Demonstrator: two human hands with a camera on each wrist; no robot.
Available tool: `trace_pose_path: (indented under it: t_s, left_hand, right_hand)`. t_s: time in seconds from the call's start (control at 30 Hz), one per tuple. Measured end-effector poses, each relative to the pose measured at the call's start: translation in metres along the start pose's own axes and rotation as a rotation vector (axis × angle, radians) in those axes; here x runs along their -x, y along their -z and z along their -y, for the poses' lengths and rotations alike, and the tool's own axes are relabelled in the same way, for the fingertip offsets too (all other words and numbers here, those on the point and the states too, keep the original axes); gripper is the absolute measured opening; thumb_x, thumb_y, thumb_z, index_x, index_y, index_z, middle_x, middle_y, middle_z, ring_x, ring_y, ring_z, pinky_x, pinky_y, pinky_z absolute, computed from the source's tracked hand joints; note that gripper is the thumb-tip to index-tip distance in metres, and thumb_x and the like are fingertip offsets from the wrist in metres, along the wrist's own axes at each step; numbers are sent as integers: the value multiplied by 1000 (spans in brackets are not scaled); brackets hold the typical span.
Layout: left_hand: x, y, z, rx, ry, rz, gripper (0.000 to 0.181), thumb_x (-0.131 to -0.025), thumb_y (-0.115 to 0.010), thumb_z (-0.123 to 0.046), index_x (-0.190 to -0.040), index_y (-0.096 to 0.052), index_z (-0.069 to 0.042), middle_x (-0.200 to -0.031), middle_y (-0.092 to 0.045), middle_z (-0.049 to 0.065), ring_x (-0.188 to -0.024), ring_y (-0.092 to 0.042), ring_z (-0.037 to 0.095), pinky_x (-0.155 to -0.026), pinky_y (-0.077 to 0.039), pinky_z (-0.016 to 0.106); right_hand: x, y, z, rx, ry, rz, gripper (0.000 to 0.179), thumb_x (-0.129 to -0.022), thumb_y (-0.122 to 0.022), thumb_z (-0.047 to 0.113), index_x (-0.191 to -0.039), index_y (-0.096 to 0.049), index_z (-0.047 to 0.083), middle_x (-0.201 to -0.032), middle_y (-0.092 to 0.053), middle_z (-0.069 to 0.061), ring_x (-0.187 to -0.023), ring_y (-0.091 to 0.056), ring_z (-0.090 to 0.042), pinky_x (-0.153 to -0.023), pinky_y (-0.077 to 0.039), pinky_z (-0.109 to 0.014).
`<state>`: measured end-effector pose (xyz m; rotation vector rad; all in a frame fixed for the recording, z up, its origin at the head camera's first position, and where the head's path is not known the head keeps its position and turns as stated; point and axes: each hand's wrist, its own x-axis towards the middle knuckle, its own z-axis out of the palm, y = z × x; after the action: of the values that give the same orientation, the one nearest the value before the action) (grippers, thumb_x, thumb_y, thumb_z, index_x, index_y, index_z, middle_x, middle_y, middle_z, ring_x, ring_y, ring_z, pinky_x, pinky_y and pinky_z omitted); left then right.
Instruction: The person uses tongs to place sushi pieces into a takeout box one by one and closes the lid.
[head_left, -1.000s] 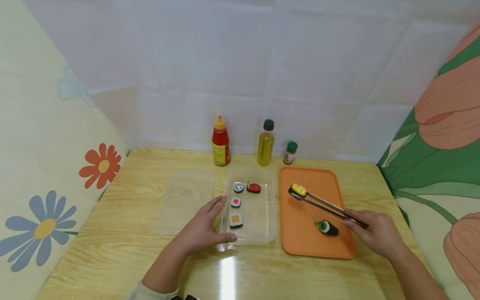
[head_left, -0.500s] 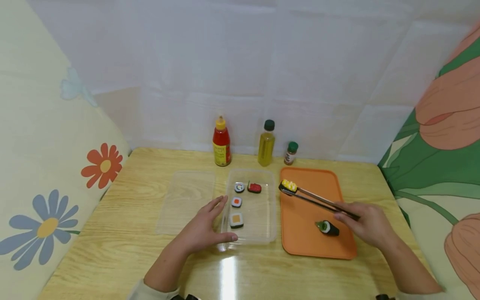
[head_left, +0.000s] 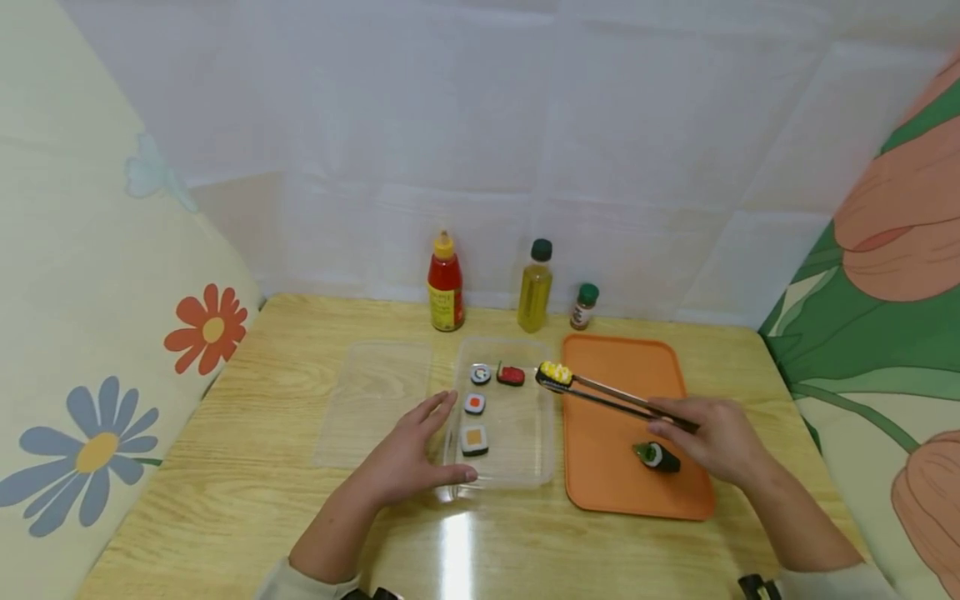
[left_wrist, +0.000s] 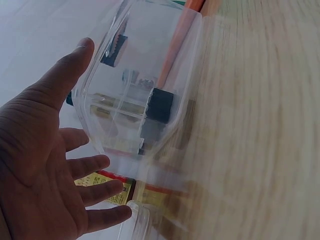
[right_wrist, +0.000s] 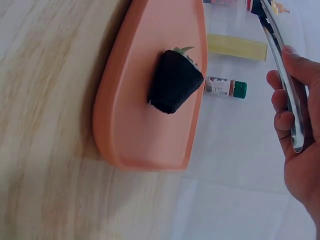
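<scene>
My right hand (head_left: 708, 433) grips metal tongs (head_left: 622, 403), whose tips pinch a corn-topped sushi piece (head_left: 556, 373) over the right rim of a clear plastic container (head_left: 551, 442). My left hand (head_left: 405, 462) is spread at the container's left side, thumb by the near corner, fingers extended in the left wrist view. Inside the container are a red-topped sushi (head_left: 512, 376), a small round roll (head_left: 481, 374), a roll with a red centre (head_left: 474, 403) and a larger square roll (head_left: 474, 439). A dark hand roll (right_wrist: 175, 82) lies on the orange tray (head_left: 615, 483).
A clear flat lid (head_left: 371, 408) lies left of the container. Along the back stand a red sauce bottle (head_left: 446, 292), an oil bottle (head_left: 535, 292) and a green-capped spice jar (head_left: 584, 307). A white cloth backdrop (head_left: 405, 125) rises behind the wooden table (head_left: 247, 483).
My right hand has moved left with the tongs, carrying the corn sushi from above the orange tray to the container's right rim. The left hand stays in place.
</scene>
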<state>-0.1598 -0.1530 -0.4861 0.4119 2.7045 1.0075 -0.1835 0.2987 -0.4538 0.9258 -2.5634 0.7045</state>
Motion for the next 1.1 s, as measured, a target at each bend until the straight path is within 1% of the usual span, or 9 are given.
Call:
trace_pose_path:
  t_s: [0.1, 0.2, 0.33, 0.43, 0.53, 0.77, 1.0, 1.1]
  left_hand:
    - [0, 0, 0, -2, -2, -3, 116, -76, -80, -71, -167, -26, -22, -171, -23, 10, -152, -25, 45, -114, -33, 68]
    - [0, 0, 0, -3, -3, -3, 117, -76, -80, -71, -167, -26, -22, -171, -23, 10, -152, -25, 45, -114, -33, 68]
    - [1, 0, 0, 2, -5, -4, 117, -76, -80, -71, -167, -26, -21, -171, -23, 11, -152, -26, 46, -114, -33, 68]
    - [1, 0, -1, 4, -9, -6, 117, -76, -80, -71, -167, -26, -21, -171, -23, 12, -152, -26, 46, -114, -33, 68]
    - [1, 0, 0, 4, -13, -10, 117, -76, -81, -71, -167, -26, -20, -171, -23, 12, -152, -26, 46, -114, -33, 68]
    - [1, -2, 2, 7, -15, -12, 117, -76, -80, -72, -167, -26, -21, -171, -23, 10, -152, -26, 45, -114, -33, 67]
    - [1, -2, 1, 9, -17, -12, 117, -76, -80, -71, -167, -24, -23, -171, -22, 10, -153, -25, 45, -114, -33, 68]
    - [1, -3, 0, 15, -18, -14, 117, -76, -81, -71, -167, -24, -23, -171, -21, 10, -153, -24, 45, -115, -32, 68]
  right_hand:
    - [-5, -2, 2, -25, 16, 11, 38, -80, -89, 10, -116, -80, 7, -95, -80, -1, -72, -68, -1, -55, -47, -17]
    - [-10, -4, 3, -70, 19, 29, 37, -81, -88, 9, -117, -79, 5, -94, -80, 0, -70, -65, 2, -54, -44, -15]
    - [-16, -6, 4, -120, 43, 40, 37, -81, -88, 6, -116, -79, 3, -92, -79, 1, -68, -63, 3, -53, -45, -13]
    - [-19, -9, 3, -125, 64, 45, 36, -80, -88, 6, -115, -80, 4, -90, -78, 3, -68, -63, 3, -53, -45, -13]
    - [-23, -12, 3, -121, 69, 59, 35, -81, -88, 8, -116, -80, 6, -90, -78, 4, -68, -62, 4, -53, -45, -13]
    - [-31, -16, 2, -125, 67, 122, 34, -85, -86, 13, -118, -79, 7, -91, -77, 5, -64, -56, 5, -50, -44, -18]
    - [-44, -15, 2, -135, 92, 179, 33, -89, -83, 14, -120, -78, 7, -102, -79, -6, -74, -67, 1, -57, -53, -21]
    - [-51, -12, 4, -118, 85, 209, 31, -90, -82, 16, -120, -78, 8, -100, -79, -3, -70, -64, 2, -56, -50, -22]
